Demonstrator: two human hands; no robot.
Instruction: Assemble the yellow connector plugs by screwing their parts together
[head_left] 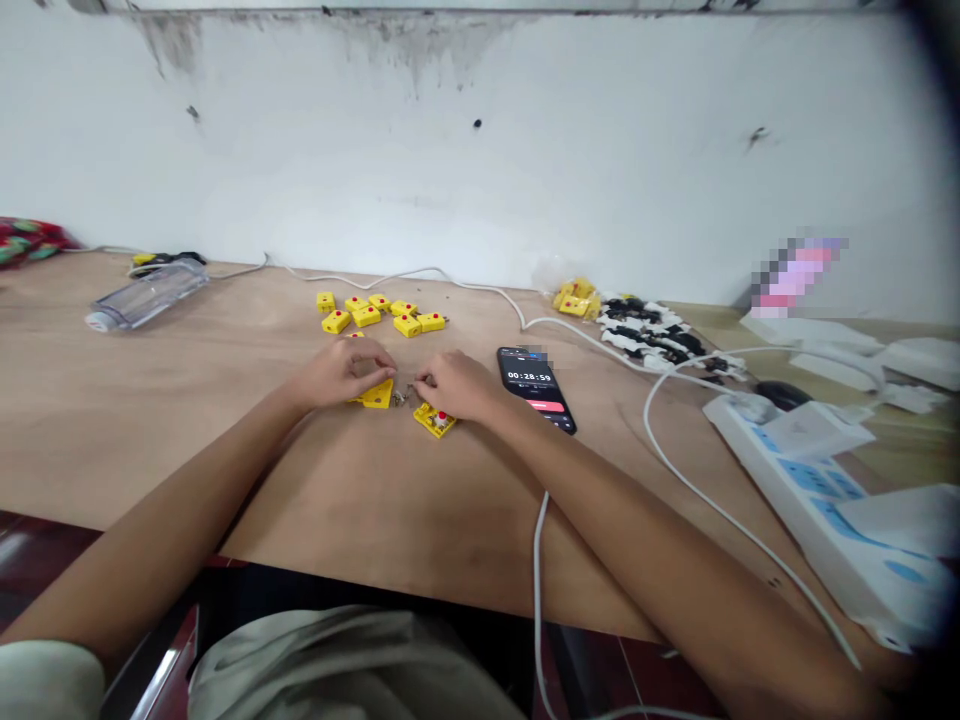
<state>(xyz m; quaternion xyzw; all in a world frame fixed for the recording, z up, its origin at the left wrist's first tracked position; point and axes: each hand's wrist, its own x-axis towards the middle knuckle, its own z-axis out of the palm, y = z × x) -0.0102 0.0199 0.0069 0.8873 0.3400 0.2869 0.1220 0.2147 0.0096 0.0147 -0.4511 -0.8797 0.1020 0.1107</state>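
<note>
My left hand (343, 371) is closed, its thumb and fingertips drawn together just above a yellow plastic casing piece (377, 396). Whether it grips anything is hidden. My right hand (459, 383) is pinched at the fingertips, beside a small heap of metal screws or pins (403, 398); anything between those fingers is too small to make out. Partly under the right hand lies an opened yellow housing (435, 421) with a red button and small inner parts showing. Behind the hands sit several closed yellow boxes (367, 316) with red buttons.
Right of my hands lies a phone (534, 380) showing a timer. A white cable (652, 420) loops across the wooden table (315, 500) to a power strip (817, 500). Black and white parts (652, 330) and a bag of yellow pieces (576, 298) lie behind. A clear bottle (150, 297) rests left.
</note>
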